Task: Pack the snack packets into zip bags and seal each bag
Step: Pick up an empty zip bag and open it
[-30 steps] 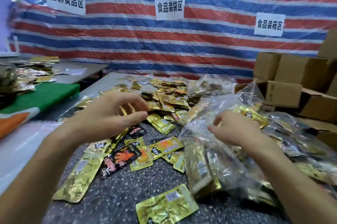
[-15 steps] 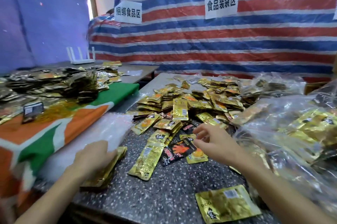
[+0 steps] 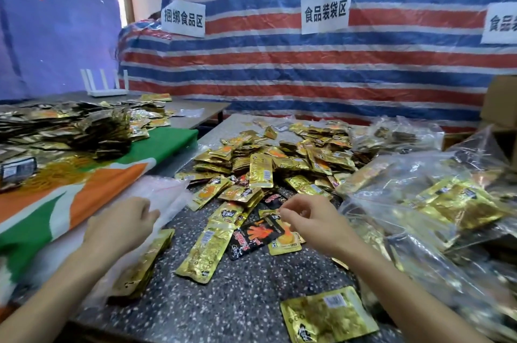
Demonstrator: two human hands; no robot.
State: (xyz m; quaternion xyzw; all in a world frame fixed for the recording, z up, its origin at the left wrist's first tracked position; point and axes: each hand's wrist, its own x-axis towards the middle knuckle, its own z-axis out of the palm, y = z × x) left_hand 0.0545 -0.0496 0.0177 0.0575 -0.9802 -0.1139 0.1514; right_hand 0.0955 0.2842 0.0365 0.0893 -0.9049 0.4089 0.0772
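Cloth (image 3: pixel 84 197) in orange and green covers the left, and beside it lies a stack of empty zip bags (image 3: pixel 167 191). The left hand (image 3: pixel 123 228) rests on that stack; whether its grip has closed on a bag I cannot tell. A gold packet (image 3: pixel 142 264) lies just beside its wrist. Loose snack packets (image 3: pixel 261 173) heap mid-counter (image 3: pixel 237 300). The right hand (image 3: pixel 316 222) hovers over them, its grip loosely curled and empty. Filled bags (image 3: pixel 419 203) pile at right.

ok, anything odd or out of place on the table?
One gold packet lies alone at the front, away from the pile; a black packet stands out among gold ones by the right hand.
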